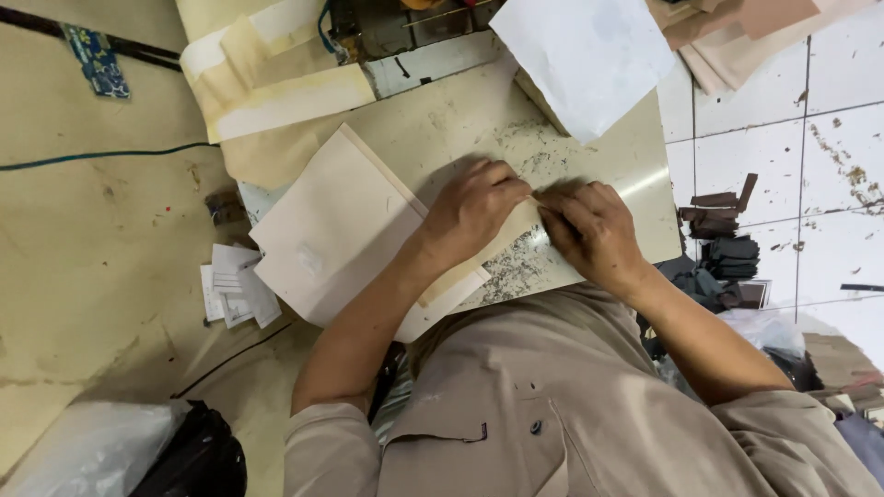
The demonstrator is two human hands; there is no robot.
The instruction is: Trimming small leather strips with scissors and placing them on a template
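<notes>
The thin beige strip is what both hands are busy with here. It lies on the beige tabletop, running diagonally from lower left (near the person's lap) up to the right, where it disappears under the fingers. So its long axis goes lower-left to upper-right, with the far end pointing at the spot where the two hands meet.

Left hand is curled down on the strip, fingertips pressing or pinching it. Right hand is bunched up tight just beside it, fingers closed on that same end, though I honestly can't tell if there's a small tool tucked in there or just the strip itself. The two hands are nearly touching.

My guess at the step: trimming, scraping or folding the edge of the strip, since there's a scatter of little shavings on the tabletop just below the hands. Looks like mid-work, not start or finish. Next move probably calls for keeping the left hand firm as an anchor while the right works along that diagonal line, without letting the strip skid.

Around it: a pale cream sheet lies to the left, partly under the left forearm, and the strip's lower end overlaps its edge. A white paper sheet sits at the top, well apart from the hands. Dark stacked scraps lie on the tiled floor to the right.
</notes>
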